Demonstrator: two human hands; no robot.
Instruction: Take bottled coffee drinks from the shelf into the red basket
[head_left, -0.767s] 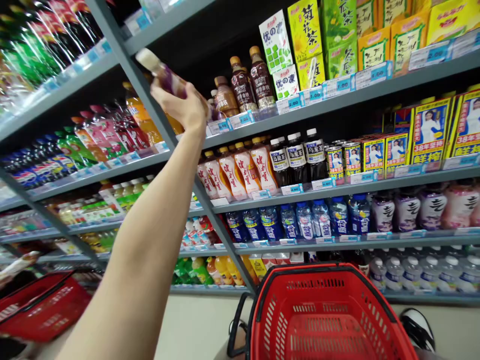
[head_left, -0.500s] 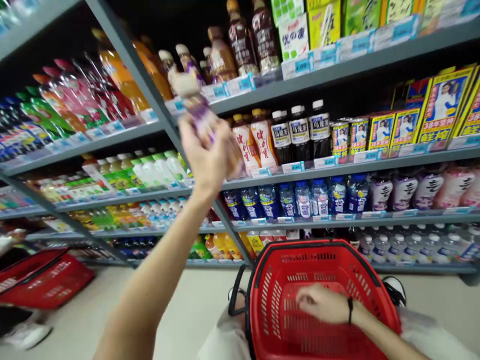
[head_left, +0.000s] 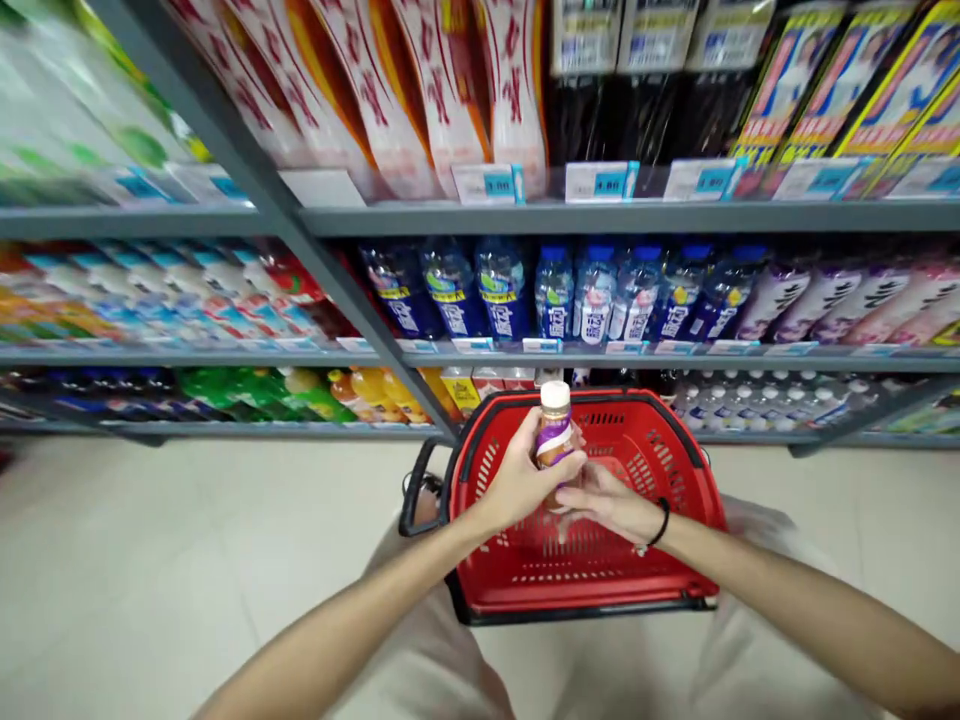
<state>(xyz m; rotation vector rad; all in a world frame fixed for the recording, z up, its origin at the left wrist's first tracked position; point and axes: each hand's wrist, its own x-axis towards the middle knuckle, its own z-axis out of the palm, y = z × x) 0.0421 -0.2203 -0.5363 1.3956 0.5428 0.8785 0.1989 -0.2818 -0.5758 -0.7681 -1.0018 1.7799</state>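
The white-capped bottle (head_left: 553,440), brownish with a purple-and-white label, is held nearly upright over the red basket (head_left: 585,598). Away on the left from where I'm standing, small white bottles (head_left: 150,290) with blue caps fill one shelf, with green bottles (head_left: 232,392) on the bottom shelf below. Next comes the basket's black handle (head_left: 411,490), sticking out at its left side. Then the left hand (head_left: 526,468): its fingers and thumb are closed around the bottle's body. Just beside it, the right hand (head_left: 611,502) has its fingers loosely curved and partly spread at the bottle's lower end; whether they actually grip it, I can't tell. A black bracelet (head_left: 663,522) circles that wrist. Farther right, clear bottles (head_left: 750,405) line the bottom shelf beyond the basket.
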